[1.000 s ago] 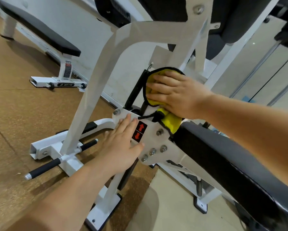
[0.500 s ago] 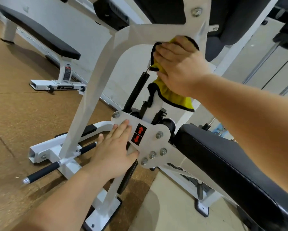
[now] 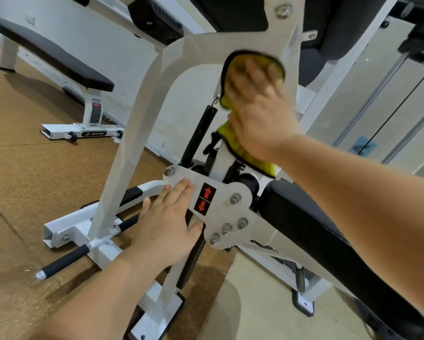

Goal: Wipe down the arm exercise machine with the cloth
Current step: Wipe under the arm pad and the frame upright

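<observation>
Cloth (image 3: 252,158), yellow with black edging, lies spread against the white upright of the exercise machine (image 3: 135,133), high up under the top crosspiece. Right hand (image 3: 260,111) presses on it, fingers laid flat over the fabric; grip open, nothing pinched as far as the motion blur lets me tell. Lower end of cloth hangs below the wrist, just above the black seat pad (image 3: 304,224). Left hand (image 3: 166,224) rests flat on the grey pivot plate (image 3: 220,212), fingertips beside the red arrow sticker (image 3: 205,198); grip open, holding nothing. Black spring (image 3: 198,133) just left of cloth. Weight bench (image 3: 53,55) stands well apart on the brown floor (image 3: 22,180)
</observation>
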